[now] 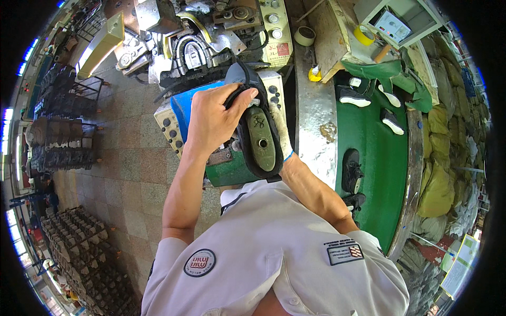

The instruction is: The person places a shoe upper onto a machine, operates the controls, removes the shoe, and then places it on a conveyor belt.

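- Bare left hand [213, 118]: its fingers grasp the opening of a black fabric shoe upper [245, 79], the thumb lying over the rim
- Right hand [282, 129] in a pale knit glove with a blue cuff: set along the shoe's right side, its fingers mostly hidden, so I cannot tell how firmly they close
- The shoe is held off any support before the chest, toe away from the body, around an olive-green shoe last [267, 160] with a round hole
- Judged risk: if the left fingers pull unevenly, the upper could twist on the last; a loose right hold could let both drop
- Just beyond, a metal machine with a horseshoe-shaped mould [195, 54]: bare fingers straying into it could be pinched
- To the right, a green surface [371, 163] carrying dark shoes [352, 171]
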`<state>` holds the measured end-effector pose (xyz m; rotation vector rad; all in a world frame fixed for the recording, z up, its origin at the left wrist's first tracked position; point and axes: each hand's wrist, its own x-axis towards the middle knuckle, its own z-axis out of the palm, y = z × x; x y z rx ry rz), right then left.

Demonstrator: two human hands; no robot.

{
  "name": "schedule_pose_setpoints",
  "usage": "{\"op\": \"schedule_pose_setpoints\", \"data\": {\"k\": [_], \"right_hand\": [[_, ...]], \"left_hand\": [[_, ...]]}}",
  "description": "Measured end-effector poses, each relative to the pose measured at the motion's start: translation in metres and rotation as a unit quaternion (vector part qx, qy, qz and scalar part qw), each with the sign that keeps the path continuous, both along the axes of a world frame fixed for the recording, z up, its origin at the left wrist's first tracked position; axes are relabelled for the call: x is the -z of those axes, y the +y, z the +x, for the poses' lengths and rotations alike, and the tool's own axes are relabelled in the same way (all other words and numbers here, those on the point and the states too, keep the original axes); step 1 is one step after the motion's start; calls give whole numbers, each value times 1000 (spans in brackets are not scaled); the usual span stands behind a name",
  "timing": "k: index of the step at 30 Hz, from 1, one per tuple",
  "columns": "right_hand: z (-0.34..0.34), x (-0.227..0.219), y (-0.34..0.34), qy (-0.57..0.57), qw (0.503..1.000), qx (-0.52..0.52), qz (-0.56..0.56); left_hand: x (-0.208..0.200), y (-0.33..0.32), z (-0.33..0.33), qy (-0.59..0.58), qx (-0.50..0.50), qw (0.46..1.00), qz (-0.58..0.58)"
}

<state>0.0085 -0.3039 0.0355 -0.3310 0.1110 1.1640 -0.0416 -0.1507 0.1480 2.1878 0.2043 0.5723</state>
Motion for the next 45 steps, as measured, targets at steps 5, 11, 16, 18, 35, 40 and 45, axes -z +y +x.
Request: {"op": "schedule_pose_setpoints", "data": {"k": [5,11,16,18,35,40,45], "right_hand": [[-6,0,1,17,998,-23,51],[-5,12,9,23,1000,7,-2],[2,11,18,-65,993,54,-80],[14,26,12,-142,985,55,-87],[37,92,79,-22,999,13,26],[47,60,115,-90,988,60,-109],[66,54,142,-110,977,59,-171]], "left_hand": [[2,4,-2,7,-1,1000,11],[-1,3,-6,-18,-7,998,54],[-2,-5,-22,-97,-17,987,128],[-1,-7,-27,-124,-4,981,150],[110,143,-2,97,-115,865,-479],[124,173,15,99,-171,885,-421],[131,188,29,68,-210,885,-409]]}}
